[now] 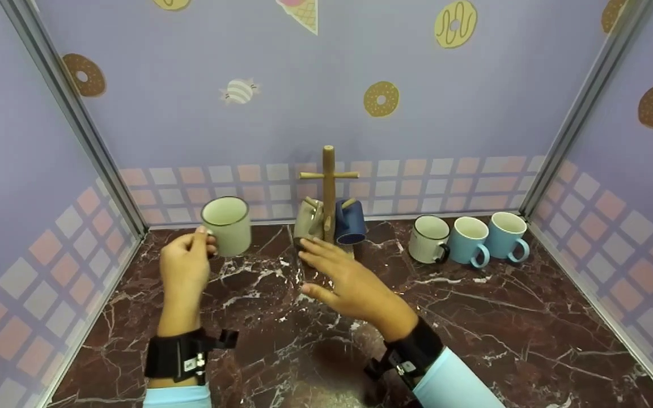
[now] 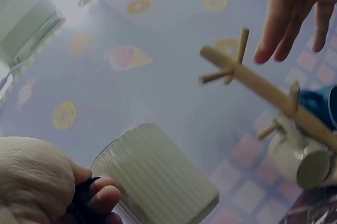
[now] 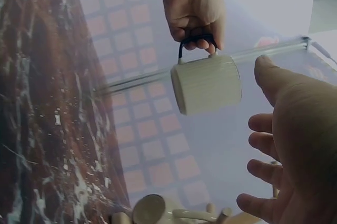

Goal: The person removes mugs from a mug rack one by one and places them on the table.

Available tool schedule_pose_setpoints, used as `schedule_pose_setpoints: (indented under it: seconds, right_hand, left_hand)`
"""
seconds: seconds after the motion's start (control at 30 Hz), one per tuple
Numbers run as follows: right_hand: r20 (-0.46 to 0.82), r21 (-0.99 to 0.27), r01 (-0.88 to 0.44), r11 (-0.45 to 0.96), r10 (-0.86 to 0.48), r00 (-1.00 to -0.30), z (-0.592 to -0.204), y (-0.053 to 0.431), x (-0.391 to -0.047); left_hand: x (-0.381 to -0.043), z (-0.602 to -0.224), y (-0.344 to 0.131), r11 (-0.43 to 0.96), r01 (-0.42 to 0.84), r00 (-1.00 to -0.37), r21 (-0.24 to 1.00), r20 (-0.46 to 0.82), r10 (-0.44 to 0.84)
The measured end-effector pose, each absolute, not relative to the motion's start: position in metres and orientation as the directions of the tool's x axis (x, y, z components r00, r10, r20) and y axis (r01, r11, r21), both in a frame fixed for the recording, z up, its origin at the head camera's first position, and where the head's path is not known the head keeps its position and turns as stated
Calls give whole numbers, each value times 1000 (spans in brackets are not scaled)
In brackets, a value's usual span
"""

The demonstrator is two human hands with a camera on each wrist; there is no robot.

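Note:
A cream ribbed mug with a dark rim [image 1: 232, 233] hangs upright in the air at the left of the head view. My left hand [image 1: 186, 262] grips it by its dark handle [image 3: 181, 50], which shows best in the right wrist view. Right of it stands a wooden mug tree [image 1: 329, 161]. On its lower pegs hang a cream mug [image 1: 305, 222] and a dark blue mug [image 1: 351, 225]; its upper pegs [image 1: 310, 175] carry nothing. My right hand [image 1: 355, 286] hovers in front of the tree with fingers extended and nothing held. It partly covers the tree's base.
At the right back stand a cream mug with a black handle [image 1: 428, 241] and two light blue mugs, one in the middle [image 1: 467, 241] and one at the end [image 1: 505, 237]. Patterned panels [image 1: 270, 124] enclose the dark marbled tabletop [image 1: 258, 340] at the back and both sides.

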State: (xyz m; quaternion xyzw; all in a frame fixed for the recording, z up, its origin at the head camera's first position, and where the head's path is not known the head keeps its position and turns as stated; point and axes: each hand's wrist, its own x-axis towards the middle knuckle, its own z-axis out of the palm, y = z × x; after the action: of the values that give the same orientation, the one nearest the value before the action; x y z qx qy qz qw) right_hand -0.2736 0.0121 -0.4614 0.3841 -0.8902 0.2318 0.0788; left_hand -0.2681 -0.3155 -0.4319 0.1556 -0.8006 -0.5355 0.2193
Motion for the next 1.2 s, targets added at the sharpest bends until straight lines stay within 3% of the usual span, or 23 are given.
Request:
schedule_pose_setpoints:
  seconds: [0.17, 0.4, 0.6, 0.8, 1.2]
  right_hand:
    - [236, -316, -753, 577, -721, -652, -473, -2, -269]
    - [155, -272, -802, 532, -798, -582, -492, -17, -262]
    - [113, -252, -820, 514, -826, -552, -500, -21, -259]
    - [94, -243, -844, 479, -854, -512, -507, -30, -256]
    - [61, -241, -860, 451, -877, -477, -510, -35, -249]
  left_hand:
    - [-275, -450, -347, 420, -45, -778, 906, 232, -584]
    - [-273, -474, -384, 356, -159, -728, 921, 134, -673]
    - [-280, -493, -395, 252, -138, -703, 958, 84, -706]
    - [-282, -509, -417, 226, -155, -646, 962, 74, -759]
    - [-281, -538, -436, 124, -168, -596, 978, -1, -803]
